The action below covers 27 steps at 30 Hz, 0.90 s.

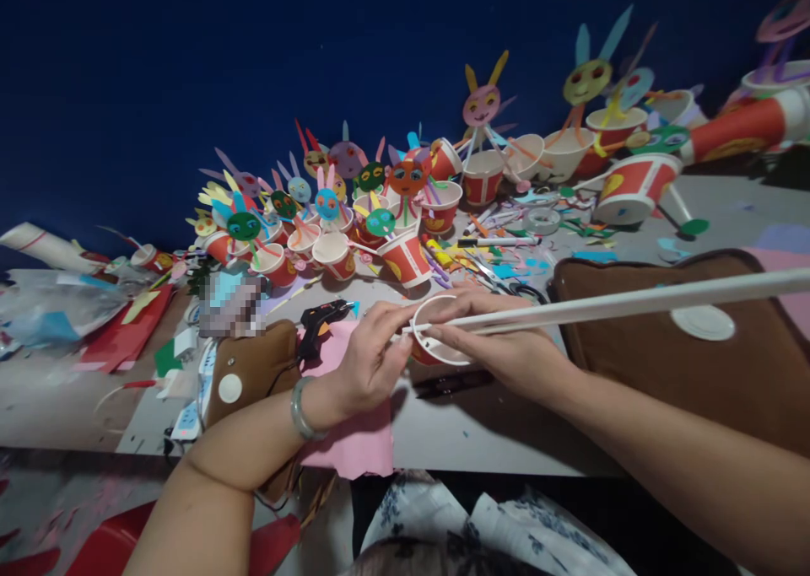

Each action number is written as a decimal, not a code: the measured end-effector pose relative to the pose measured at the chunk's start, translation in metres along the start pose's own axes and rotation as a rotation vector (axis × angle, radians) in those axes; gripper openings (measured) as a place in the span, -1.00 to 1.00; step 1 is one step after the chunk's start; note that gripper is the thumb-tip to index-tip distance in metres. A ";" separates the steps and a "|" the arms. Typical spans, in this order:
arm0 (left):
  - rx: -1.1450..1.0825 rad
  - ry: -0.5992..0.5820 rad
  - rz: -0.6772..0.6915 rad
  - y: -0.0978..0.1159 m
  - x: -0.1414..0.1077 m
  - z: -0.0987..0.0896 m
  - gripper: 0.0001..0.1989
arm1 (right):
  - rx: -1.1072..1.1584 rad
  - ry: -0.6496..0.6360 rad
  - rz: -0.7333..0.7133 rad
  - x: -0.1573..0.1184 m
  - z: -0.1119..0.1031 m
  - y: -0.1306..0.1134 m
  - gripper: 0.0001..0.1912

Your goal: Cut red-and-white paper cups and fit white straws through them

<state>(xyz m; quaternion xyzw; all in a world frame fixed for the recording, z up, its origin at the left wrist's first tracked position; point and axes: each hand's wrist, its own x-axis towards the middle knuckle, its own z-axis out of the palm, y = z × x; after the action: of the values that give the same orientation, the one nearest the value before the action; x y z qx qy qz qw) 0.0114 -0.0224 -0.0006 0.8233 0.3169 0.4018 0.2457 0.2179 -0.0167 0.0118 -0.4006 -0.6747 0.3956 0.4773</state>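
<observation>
A red-and-white paper cup is tilted between my two hands above the table, its open mouth towards me. Long thin white sticks cross over the cup's mouth and run out to the right edge of the view. My right hand is closed round them, thumb and fingers pinching near the cup. At the cup's left rim, the thumb and index finger of my left hand close on the sticks' tip. Whether my left fingers also grip the rim is hard to see. Beneath the cup lie dark scissors-like handles, partly in shadow.
A black glue gun lies on pink paper left of my hands. Decorated paper-cup rabbits stand behind, with paper scraps and markers before them. Brown cushions flank my arms; a power strip sits left.
</observation>
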 end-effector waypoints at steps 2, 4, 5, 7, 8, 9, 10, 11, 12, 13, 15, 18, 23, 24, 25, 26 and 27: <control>-0.066 0.065 -0.093 -0.001 0.000 0.002 -0.74 | 0.006 -0.001 0.005 0.002 0.000 0.001 -0.86; -0.139 0.113 -0.210 -0.002 0.000 0.004 -0.83 | 0.007 -0.024 0.010 0.004 0.000 0.001 -0.85; -0.175 0.119 -0.263 -0.003 0.000 0.005 -0.83 | 0.002 -0.042 0.025 0.005 -0.001 0.001 -0.84; -0.240 0.107 -0.335 -0.006 0.001 0.006 -0.81 | -0.020 -0.085 0.085 0.008 -0.002 0.003 -0.83; -0.269 0.104 -0.359 -0.007 0.002 0.006 -0.80 | -0.036 -0.101 0.116 0.009 -0.004 0.003 -0.84; -0.298 0.112 -0.378 -0.009 0.004 0.006 -0.78 | -0.057 -0.111 0.145 0.010 -0.005 0.005 -0.84; -0.325 0.127 -0.393 -0.010 0.005 0.005 -0.77 | -0.074 -0.125 0.168 0.012 -0.007 0.006 -0.83; -0.351 0.140 -0.409 -0.011 0.007 0.005 -0.75 | -0.085 -0.143 0.184 0.013 -0.009 0.008 -0.83; -0.378 0.147 -0.429 -0.012 0.008 0.004 -0.74 | -0.088 -0.160 0.196 0.015 -0.011 0.010 -0.82; -0.409 0.152 -0.451 -0.013 0.010 0.004 -0.73 | -0.082 -0.181 0.206 0.017 -0.013 0.013 -0.82; -0.502 0.167 -0.509 -0.014 0.011 0.005 -0.73 | -0.055 -0.231 0.239 0.020 -0.016 0.017 -0.81; -0.686 0.201 -0.599 -0.016 0.011 0.008 -0.71 | -0.059 -0.267 0.300 0.024 -0.019 0.022 -0.78; -0.803 0.234 -0.660 -0.018 0.013 0.010 -0.71 | -0.230 -0.275 0.315 0.022 -0.018 0.020 -0.79; -0.809 0.236 -0.667 -0.018 0.014 0.009 -0.71 | -0.261 -0.287 0.300 0.022 -0.018 0.019 -0.79; -0.814 0.227 -0.679 -0.017 0.015 0.007 -0.71 | -0.286 -0.299 0.278 0.021 -0.017 0.018 -0.80; -0.811 0.211 -0.692 -0.016 0.016 0.006 -0.70 | -0.300 -0.310 0.253 0.020 -0.017 0.017 -0.80; -0.796 0.186 -0.699 -0.015 0.017 0.004 -0.70 | -0.303 -0.326 0.232 0.020 -0.017 0.016 -0.81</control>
<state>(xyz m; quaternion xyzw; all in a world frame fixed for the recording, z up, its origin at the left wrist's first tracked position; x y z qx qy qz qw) 0.0183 -0.0010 -0.0043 0.4727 0.4157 0.4565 0.6288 0.2323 0.0097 0.0077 -0.4733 -0.7439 0.4012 0.2482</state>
